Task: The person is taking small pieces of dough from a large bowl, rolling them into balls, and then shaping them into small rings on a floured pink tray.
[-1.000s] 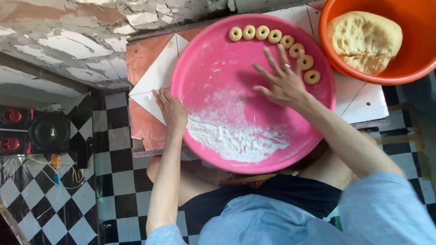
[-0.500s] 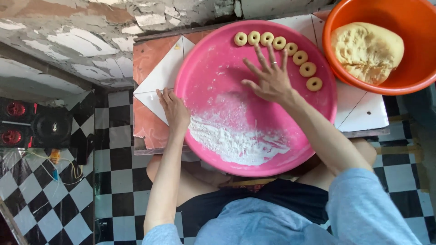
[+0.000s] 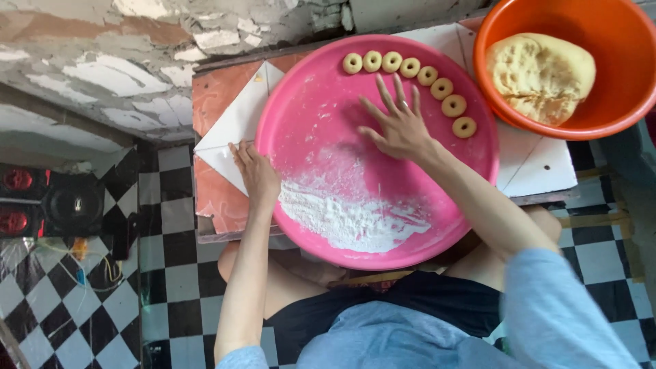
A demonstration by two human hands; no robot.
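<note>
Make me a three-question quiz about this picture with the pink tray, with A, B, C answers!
1. Where is the lump of dough?
A. In the orange bowl
B. On the pink tray
C. On the floor

2. How many dough rings lie along the far rim of the pink tray?
A. Three
B. Eight
C. Twelve

3. How is the right hand?
A. Shut in a fist
B. Holding a spoon
C. Open, fingers spread, over the tray

Answers:
1. A, the pale lump sits inside the orange bowl beside the tray.
2. B, eight small rings curve in a row along the rim.
3. C, the fingers fan out flat over the tray near the rings, holding nothing. The left hand rests on the tray's edge, next to the pile of flour.
</note>
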